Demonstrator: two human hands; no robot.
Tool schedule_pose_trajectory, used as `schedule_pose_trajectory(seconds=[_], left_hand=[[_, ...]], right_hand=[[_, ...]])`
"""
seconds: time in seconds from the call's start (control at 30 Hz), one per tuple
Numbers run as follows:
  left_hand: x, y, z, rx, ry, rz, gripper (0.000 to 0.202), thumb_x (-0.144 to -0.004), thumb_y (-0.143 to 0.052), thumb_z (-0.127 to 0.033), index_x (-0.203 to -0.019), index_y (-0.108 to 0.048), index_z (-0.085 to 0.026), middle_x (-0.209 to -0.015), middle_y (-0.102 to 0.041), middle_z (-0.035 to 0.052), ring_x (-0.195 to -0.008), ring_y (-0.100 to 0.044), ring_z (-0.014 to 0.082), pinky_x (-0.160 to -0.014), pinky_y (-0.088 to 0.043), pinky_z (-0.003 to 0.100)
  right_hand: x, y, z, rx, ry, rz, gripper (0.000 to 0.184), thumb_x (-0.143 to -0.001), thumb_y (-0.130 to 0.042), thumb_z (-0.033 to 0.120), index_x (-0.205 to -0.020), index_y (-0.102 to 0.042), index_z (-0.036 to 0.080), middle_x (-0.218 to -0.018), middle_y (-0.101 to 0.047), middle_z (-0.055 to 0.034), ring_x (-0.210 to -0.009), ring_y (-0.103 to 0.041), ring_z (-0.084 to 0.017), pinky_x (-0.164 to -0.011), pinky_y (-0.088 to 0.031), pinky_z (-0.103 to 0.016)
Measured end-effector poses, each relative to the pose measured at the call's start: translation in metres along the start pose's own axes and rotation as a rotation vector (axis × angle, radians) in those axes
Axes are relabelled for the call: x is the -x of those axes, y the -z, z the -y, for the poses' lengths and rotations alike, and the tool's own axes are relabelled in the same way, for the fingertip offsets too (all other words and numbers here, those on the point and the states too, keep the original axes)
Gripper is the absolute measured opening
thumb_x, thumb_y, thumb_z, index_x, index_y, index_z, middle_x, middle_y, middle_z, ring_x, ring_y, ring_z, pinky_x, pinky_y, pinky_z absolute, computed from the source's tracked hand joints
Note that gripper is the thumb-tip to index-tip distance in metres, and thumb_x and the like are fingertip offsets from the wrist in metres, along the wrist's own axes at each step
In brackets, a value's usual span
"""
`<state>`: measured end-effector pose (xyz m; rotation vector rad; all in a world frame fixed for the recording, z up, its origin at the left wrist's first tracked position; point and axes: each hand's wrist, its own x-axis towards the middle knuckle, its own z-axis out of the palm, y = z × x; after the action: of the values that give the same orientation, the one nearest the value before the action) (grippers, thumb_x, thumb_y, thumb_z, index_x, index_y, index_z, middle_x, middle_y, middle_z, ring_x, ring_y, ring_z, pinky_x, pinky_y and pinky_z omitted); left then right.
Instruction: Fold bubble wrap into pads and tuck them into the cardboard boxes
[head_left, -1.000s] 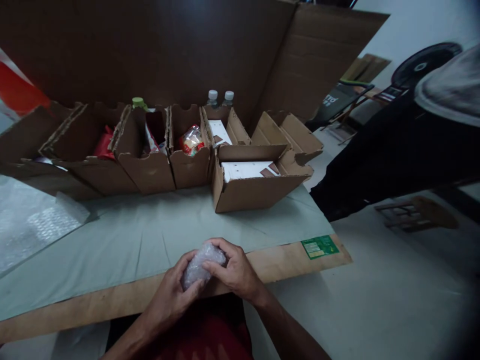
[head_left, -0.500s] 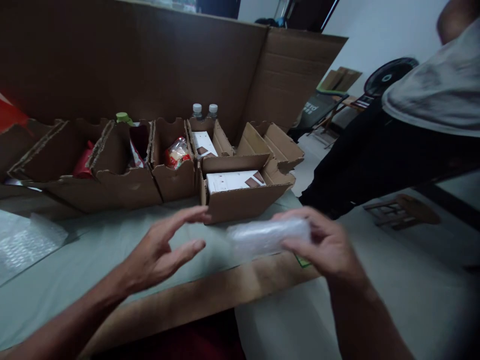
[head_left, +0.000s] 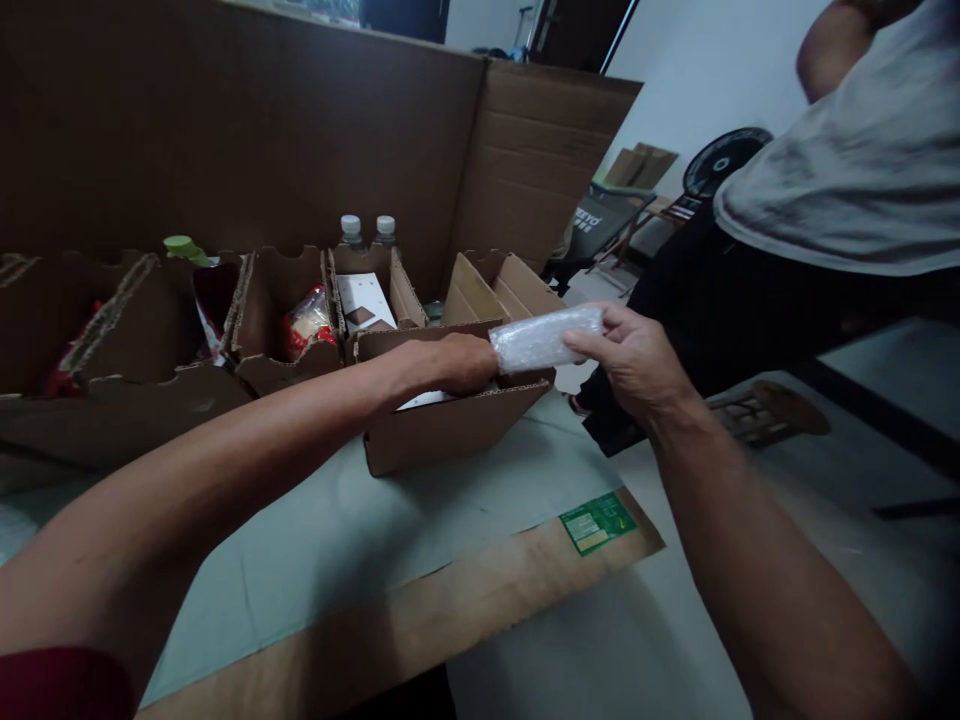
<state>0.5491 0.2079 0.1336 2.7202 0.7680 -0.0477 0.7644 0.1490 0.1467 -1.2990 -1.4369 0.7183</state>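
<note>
Left hand (head_left: pixel 469 362) dipped into one carton (head_left: pixel 450 430) near the counter's (head_left: pixel 517 460) right edge, grip impossible to tell, the outstretched right hand (head_left: pixel 634 360) clasps one bubble-wrapped bundle (head_left: pixel 534 340).

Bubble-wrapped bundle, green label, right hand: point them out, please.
Bubble-wrapped bundle (head_left: pixel 536 342), head view: middle of its wrapped side.
Green label (head_left: pixel 598 522), head view: middle of its face.
Right hand (head_left: pixel 637 364), head view: middle of the hand.

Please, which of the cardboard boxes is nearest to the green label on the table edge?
The front cardboard box, with the left hand at its opening. The other boxes stand farther back, away from the green label.
</note>
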Motion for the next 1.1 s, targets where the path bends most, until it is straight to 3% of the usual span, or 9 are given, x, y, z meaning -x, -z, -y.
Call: schedule_pose_trajectory(seconds=[0.13, 0.3, 0.53, 0.7, 0.83, 0.97, 1.1], left_hand=[[0.012, 0.003, 0.005, -0.116, -0.064, 0.068, 0.042, -0.083, -0.054, -0.013, -0.12, -0.072, -0.024, -0.114, -0.077, 0.0075, -0.092, -0.07, 0.0212, -0.075, -0.05, 0.028], [0.022, 0.007, 0.008, -0.084, -0.044, 0.017, 0.042, -0.08, -0.056, -0.013, -0.115, -0.076, -0.026, -0.106, -0.079, 0.0044, -0.088, -0.07, 0.0199, -0.075, -0.048, 0.028], [0.038, 0.008, 0.008, -0.08, -0.004, -0.022, 0.037, -0.081, -0.061, -0.018, -0.112, -0.076, -0.028, -0.107, -0.079, 0.0028, -0.094, -0.07, 0.0204, -0.081, -0.049, 0.028], [0.044, 0.01, 0.007, -0.1, 0.033, -0.013, 0.033, -0.082, -0.061, -0.018, -0.11, -0.077, -0.025, -0.105, -0.079, 0.0049, -0.087, -0.07, 0.0204, -0.073, -0.047, 0.028], [0.043, 0.008, 0.01, -0.102, 0.001, -0.028, 0.037, -0.082, -0.062, -0.019, -0.116, -0.076, -0.026, -0.108, -0.079, 0.0053, -0.09, -0.071, 0.0215, -0.073, -0.046, 0.029], [0.042, 0.007, 0.01, -0.113, 0.011, -0.023, 0.035, -0.084, -0.062, -0.019, -0.115, -0.077, -0.026, -0.109, -0.079, 0.0054, -0.094, -0.07, 0.0213, -0.076, -0.046, 0.029], [0.044, 0.01, 0.006, -0.122, 0.037, -0.001, 0.035, -0.084, -0.06, -0.018, -0.115, -0.075, -0.024, -0.108, -0.078, 0.0067, -0.091, -0.07, 0.0212, -0.076, -0.048, 0.03]], right_hand=[[-0.007, 0.002, -0.001, 0.395, 0.087, 0.076, 0.022, -0.068, -0.075, 0.032, -0.085, -0.068, 0.021, -0.076, -0.066, 0.0004, -0.07, -0.06, -0.017, -0.064, -0.045, -0.029], [-0.006, -0.012, 0.027, 0.881, 0.233, 0.205, 0.026, -0.077, -0.066, 0.031, -0.1, -0.072, 0.019, -0.087, -0.071, -0.003, -0.076, -0.062, -0.02, -0.066, -0.04, -0.029], [-0.027, -0.054, 0.055, 1.279, 0.215, 0.652, 0.029, -0.079, -0.065, 0.024, -0.106, -0.073, 0.022, -0.091, -0.075, -0.0053, -0.082, -0.066, -0.023, -0.064, -0.037, -0.029], [-0.028, -0.069, 0.053, 1.357, 0.208, 0.778, 0.031, -0.083, -0.068, 0.029, -0.113, -0.074, 0.022, -0.106, -0.077, -0.0091, -0.099, -0.069, -0.029, -0.071, -0.044, -0.032], [-0.026, -0.061, 0.05, 1.231, 0.192, 0.874, 0.053, -0.08, -0.073, 0.032, -0.132, -0.066, 0.024, -0.124, -0.073, -0.0074, -0.112, -0.067, -0.029, -0.084, -0.049, -0.034], [-0.027, -0.067, 0.052, 1.416, 0.196, 0.841, 0.035, -0.082, -0.07, 0.024, -0.116, -0.075, 0.024, -0.117, -0.076, -0.0094, -0.111, -0.068, -0.032, -0.08, -0.048, -0.035], [-0.032, -0.083, 0.053, 1.48, 0.229, 0.925, 0.027, -0.079, -0.072, 0.022, -0.105, -0.079, 0.02, -0.105, -0.079, -0.0112, -0.097, -0.072, -0.03, -0.069, -0.046, -0.033]])
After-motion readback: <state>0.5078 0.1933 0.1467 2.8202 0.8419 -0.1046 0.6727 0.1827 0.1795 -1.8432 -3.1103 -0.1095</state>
